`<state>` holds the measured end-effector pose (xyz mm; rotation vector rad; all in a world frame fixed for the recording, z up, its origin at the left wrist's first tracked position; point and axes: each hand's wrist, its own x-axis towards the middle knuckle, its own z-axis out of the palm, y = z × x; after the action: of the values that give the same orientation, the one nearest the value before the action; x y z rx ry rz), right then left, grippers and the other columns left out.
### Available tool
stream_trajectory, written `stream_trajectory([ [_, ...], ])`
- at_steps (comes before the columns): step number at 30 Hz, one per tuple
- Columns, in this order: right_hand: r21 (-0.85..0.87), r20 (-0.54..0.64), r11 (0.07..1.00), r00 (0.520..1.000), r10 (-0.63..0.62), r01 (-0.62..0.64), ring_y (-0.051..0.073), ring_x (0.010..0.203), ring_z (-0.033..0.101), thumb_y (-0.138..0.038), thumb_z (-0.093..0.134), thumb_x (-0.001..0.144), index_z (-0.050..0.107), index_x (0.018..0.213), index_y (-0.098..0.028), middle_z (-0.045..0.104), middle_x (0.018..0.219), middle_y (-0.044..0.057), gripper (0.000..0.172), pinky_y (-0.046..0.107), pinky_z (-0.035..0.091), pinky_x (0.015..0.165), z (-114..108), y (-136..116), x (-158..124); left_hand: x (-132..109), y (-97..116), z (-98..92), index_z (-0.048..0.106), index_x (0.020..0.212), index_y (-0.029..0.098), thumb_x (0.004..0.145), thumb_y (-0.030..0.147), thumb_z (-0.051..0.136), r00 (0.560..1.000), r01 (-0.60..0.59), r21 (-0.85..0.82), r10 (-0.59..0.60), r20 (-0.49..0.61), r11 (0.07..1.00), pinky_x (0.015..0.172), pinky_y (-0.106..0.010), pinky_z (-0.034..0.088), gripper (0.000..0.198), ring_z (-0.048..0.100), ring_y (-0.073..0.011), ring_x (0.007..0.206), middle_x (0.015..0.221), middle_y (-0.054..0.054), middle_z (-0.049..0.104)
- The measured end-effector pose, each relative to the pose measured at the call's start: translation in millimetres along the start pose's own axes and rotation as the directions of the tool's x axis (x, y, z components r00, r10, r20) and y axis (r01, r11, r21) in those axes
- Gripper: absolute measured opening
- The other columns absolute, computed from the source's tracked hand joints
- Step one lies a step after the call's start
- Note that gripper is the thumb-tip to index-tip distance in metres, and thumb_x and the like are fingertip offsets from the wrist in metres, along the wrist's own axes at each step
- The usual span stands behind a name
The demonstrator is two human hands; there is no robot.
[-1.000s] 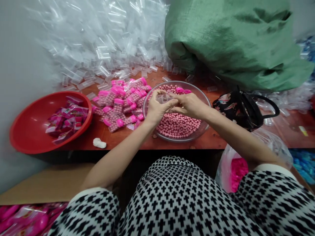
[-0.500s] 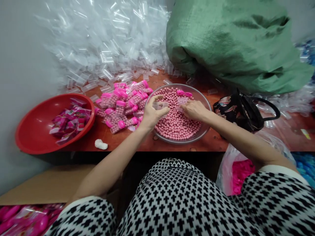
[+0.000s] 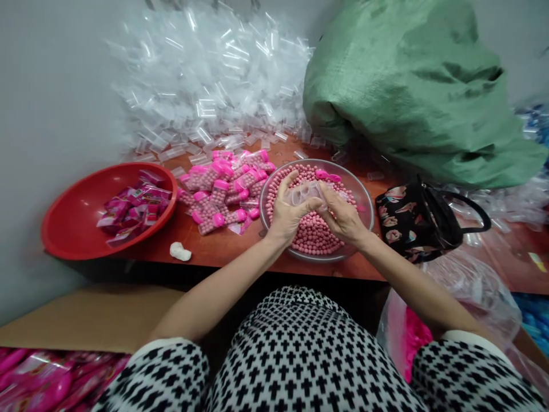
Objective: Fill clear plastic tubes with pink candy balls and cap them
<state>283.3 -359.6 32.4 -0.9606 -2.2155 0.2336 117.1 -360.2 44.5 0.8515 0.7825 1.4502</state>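
My left hand (image 3: 291,210) and my right hand (image 3: 341,214) meet above a glass bowl (image 3: 362,200), and both grip a clear plastic tube (image 3: 305,193) between them. The bowl is heaped with pink round beads (image 3: 311,236), and a few pink caps (image 3: 328,175) lie on them at the far side. Just left of the bowl, on the table, lies a pile of clear bottles (image 3: 221,191) with pink caps, filled with the same beads.
A red bowl (image 3: 64,214) of pink sachets stands at the left of the orange-brown table (image 3: 223,257). Loose clear tubes (image 3: 206,86) are heaped against the wall. A green woven sack (image 3: 412,97) and a floral handbag (image 3: 407,220) sit at the back right.
My right hand has come up from the beads to the tube, and both hands now hold it together. The view has shifted, so everything sits a little lower and further right.
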Motion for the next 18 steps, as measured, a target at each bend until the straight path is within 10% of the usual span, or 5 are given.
stream_trajectory([
  [8, 0.064, 0.118, 0.993, 0.987, -0.106, 0.099, 0.028, 0.142, 0.05, -0.058, 0.052, 0.096, 0.049, 0.151, -0.023, 0.053, 0.152, 0.014, 0.065, 0.049, 0.044, 0.116, -21.4, 11.2, -3.6, -8.8, 13.9, -13.1, 0.055, 0.134, 0.028, 0.055, 0.043, 0.096, 0.971, -0.206, 0.23, 0.17, 0.167, 0.951, 0.096, -0.04, 0.057, 0.091, 0.07, -0.0263, 0.109, 0.13, -0.009, 0.066],
  [18, 0.053, -0.104, 0.998, 0.994, -0.026, 0.031, 0.027, 0.126, 0.065, -0.042, 0.053, 0.098, 0.062, 0.139, -0.021, 0.067, 0.136, 0.014, 0.047, 0.045, 0.055, 0.106, -13.1, -11.6, -5.4, -15.6, 17.3, -1.7, 0.057, 0.13, 0.027, 0.06, 0.045, 0.094, 0.962, -0.266, 0.258, 0.238, 0.134, 0.929, 0.094, -0.039, 0.059, 0.081, 0.067, -0.0286, 0.113, 0.121, -0.009, 0.067],
])
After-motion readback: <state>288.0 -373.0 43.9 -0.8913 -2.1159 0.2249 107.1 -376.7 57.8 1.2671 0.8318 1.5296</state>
